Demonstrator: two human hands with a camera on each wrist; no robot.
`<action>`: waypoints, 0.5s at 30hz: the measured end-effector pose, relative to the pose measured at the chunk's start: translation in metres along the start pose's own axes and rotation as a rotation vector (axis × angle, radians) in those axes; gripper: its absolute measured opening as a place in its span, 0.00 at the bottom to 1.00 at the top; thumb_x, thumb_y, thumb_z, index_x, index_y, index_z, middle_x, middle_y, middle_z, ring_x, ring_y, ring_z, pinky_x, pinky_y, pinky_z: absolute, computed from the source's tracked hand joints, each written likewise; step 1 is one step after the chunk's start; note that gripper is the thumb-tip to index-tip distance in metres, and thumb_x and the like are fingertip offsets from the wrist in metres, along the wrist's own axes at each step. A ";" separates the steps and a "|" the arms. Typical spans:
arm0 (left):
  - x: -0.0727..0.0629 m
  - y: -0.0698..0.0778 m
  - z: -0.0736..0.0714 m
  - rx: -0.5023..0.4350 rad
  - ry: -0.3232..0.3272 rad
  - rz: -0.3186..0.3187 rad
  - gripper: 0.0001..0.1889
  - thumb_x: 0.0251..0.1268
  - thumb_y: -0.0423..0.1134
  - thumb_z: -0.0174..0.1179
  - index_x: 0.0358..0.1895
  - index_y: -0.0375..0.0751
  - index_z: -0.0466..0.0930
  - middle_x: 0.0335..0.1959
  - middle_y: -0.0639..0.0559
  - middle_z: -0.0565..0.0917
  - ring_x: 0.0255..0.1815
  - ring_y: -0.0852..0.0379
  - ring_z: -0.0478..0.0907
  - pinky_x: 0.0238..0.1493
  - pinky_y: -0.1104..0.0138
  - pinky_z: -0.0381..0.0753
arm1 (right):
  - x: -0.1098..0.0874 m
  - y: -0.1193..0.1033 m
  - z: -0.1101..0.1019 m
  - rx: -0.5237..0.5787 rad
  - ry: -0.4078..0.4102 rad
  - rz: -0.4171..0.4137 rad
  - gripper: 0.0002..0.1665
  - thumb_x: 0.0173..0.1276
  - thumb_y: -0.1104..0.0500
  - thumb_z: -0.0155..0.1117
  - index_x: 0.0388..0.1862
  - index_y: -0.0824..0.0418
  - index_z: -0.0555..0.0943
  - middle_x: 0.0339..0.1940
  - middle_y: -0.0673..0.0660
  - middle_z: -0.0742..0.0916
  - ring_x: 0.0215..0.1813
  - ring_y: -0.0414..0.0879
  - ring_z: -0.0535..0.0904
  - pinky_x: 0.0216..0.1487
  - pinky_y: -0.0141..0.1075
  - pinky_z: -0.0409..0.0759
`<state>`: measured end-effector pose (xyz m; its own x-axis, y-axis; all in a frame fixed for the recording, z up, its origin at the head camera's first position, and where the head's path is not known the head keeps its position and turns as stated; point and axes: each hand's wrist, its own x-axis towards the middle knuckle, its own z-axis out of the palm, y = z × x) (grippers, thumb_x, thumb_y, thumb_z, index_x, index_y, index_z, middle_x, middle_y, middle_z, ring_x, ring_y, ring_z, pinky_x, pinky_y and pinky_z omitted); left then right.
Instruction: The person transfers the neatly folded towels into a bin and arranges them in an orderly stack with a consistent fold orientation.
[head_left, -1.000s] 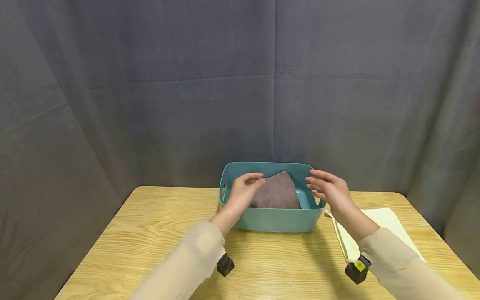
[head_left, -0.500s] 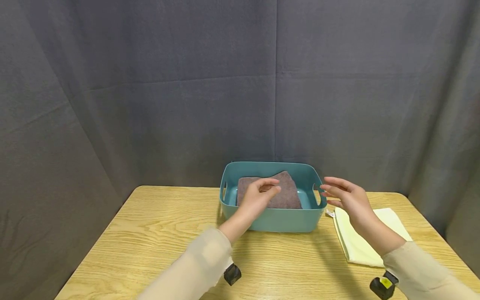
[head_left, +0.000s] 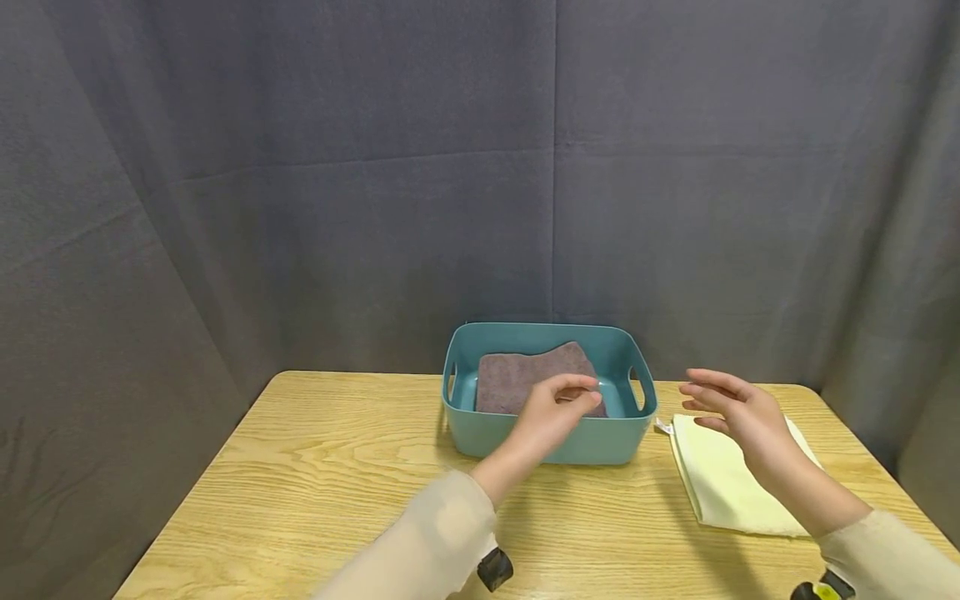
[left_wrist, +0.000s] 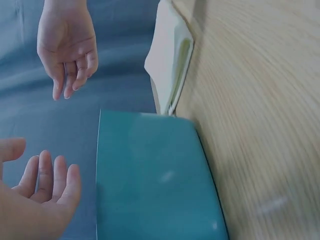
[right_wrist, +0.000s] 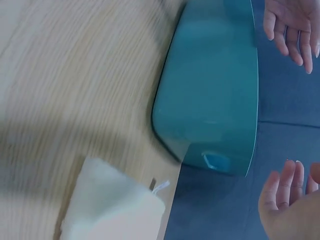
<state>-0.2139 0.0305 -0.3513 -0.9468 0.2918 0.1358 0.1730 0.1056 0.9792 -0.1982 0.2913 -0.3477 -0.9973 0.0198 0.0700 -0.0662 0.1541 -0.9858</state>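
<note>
The left hand (head_left: pixel 553 412) and the right hand (head_left: pixel 753 421) are held in the air, well apart, with fingers loosely bent and nothing gripped. In the head view the left hand is seen across the front rim of the teal basket (head_left: pixel 600 442), while the right hand is seen over part of the yellow cloth (head_left: pixel 720 483). That cloth is laid folded on the tabletop (head_left: pixel 322 467), just right of the basket; the purple-brown cloth (head_left: pixel 513 375) is laid inside it.

If the left hand were lowered carelessly, the rim could be caught and the basket pushed askew. If only the top layer of the yellow cloth were pinched, its folds could be pulled loose; by its small white tag (head_left: pixel 663 427), a poor hold would be given. The purple-brown cloth, uneven along its back edge, could be rumpled if pressed from above.

Part of that cloth is hidden by the left hand and the front wall. The yellow cloth's far right portion is covered by the right forearm (head_left: pixel 821 496), and the right sleeve (head_left: pixel 892 554) is cut off. In neither wrist view is the basket's inside shown, and the layers beneath the purple-brown cloth's surface cannot be made out with confidence
</note>
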 end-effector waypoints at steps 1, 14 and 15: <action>0.000 0.000 0.002 -0.006 -0.007 0.002 0.14 0.71 0.41 0.61 0.54 0.41 0.83 0.41 0.56 0.84 0.42 0.62 0.80 0.43 0.68 0.80 | -0.001 0.001 -0.003 0.007 0.000 -0.003 0.09 0.73 0.55 0.63 0.48 0.40 0.81 0.39 0.36 0.86 0.42 0.33 0.84 0.43 0.28 0.82; -0.009 -0.001 0.031 -0.047 -0.079 0.004 0.12 0.70 0.40 0.61 0.52 0.42 0.84 0.41 0.58 0.83 0.41 0.64 0.78 0.41 0.71 0.76 | -0.014 0.024 -0.043 0.032 -0.010 0.012 0.12 0.74 0.58 0.62 0.45 0.37 0.83 0.40 0.37 0.88 0.41 0.33 0.85 0.40 0.28 0.82; -0.010 -0.001 0.033 -0.052 -0.083 0.004 0.12 0.70 0.40 0.61 0.52 0.41 0.84 0.41 0.58 0.83 0.41 0.65 0.78 0.41 0.71 0.76 | -0.015 0.025 -0.045 0.027 -0.011 0.013 0.12 0.74 0.58 0.62 0.45 0.37 0.83 0.40 0.37 0.88 0.41 0.33 0.85 0.39 0.28 0.82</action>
<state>-0.1962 0.0588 -0.3590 -0.9201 0.3698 0.1294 0.1609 0.0557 0.9854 -0.1836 0.3396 -0.3666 -0.9984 0.0106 0.0552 -0.0534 0.1271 -0.9904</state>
